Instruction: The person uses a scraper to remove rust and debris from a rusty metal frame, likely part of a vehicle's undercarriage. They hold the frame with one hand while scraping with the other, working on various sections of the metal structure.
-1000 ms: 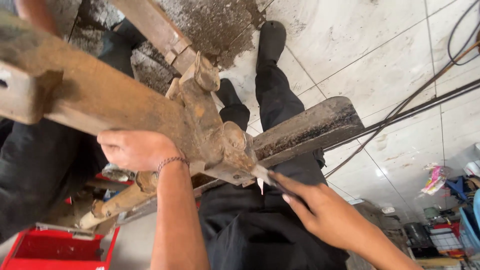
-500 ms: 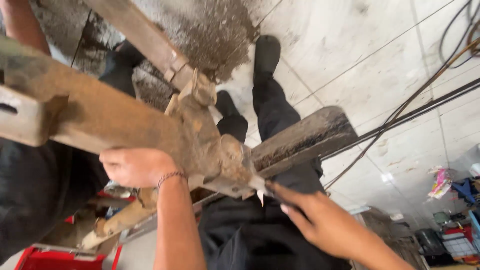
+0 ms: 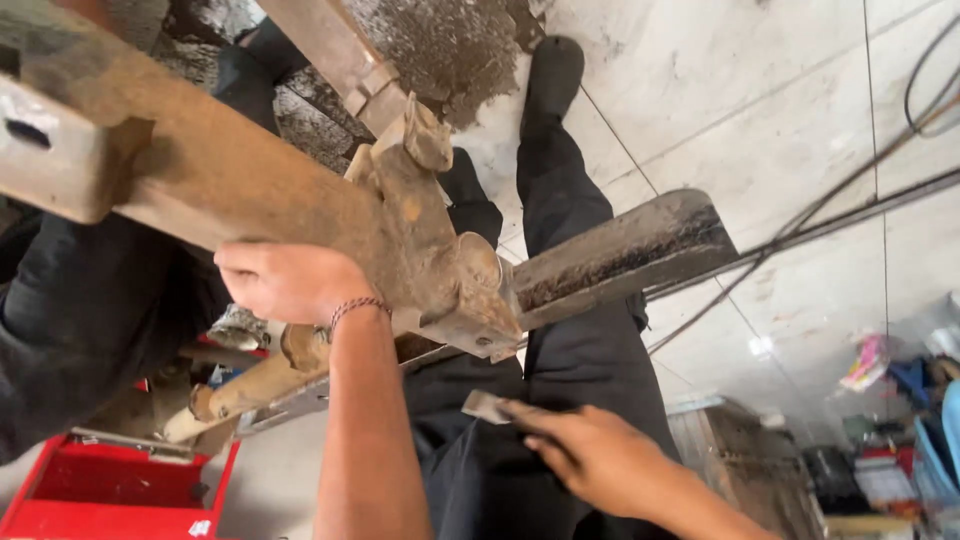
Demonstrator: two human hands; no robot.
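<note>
My left hand [image 3: 290, 282] is curled over the underside edge of a long rusty metal beam [image 3: 230, 185], fingers wrapped and pressed against the rough brown surface; a thin braided band sits on that wrist. The beam runs from the upper left toward the middle, where it ends in a lumpy, rust-caked cast fitting [image 3: 440, 250] with a rounded boss and a small hole near its lower tip.

My right hand [image 3: 595, 455] hangs below that fitting, apart from it, fingers drawn together around a small flat grey metal tool [image 3: 487, 405]. Only its blunt end shows past my fingertips, so I think it is a chisel or scraper, but I cannot tell for sure.

Behind the fitting a dark, flat steel plate [image 3: 625, 250] slants to the right, its face grimy and its edge worn pale. Beneath my left forearm lies a tan, dirt-coated rod [image 3: 255, 385] with knobbly ends. My legs in black trousers [image 3: 570, 330] stand on a pale tiled floor [image 3: 740, 90], with a patch of dark grit spread at the top. A red metal toolbox [image 3: 110, 495] sits at the lower left, and thin black cables [image 3: 850, 200] cross the tiles on the right.
</note>
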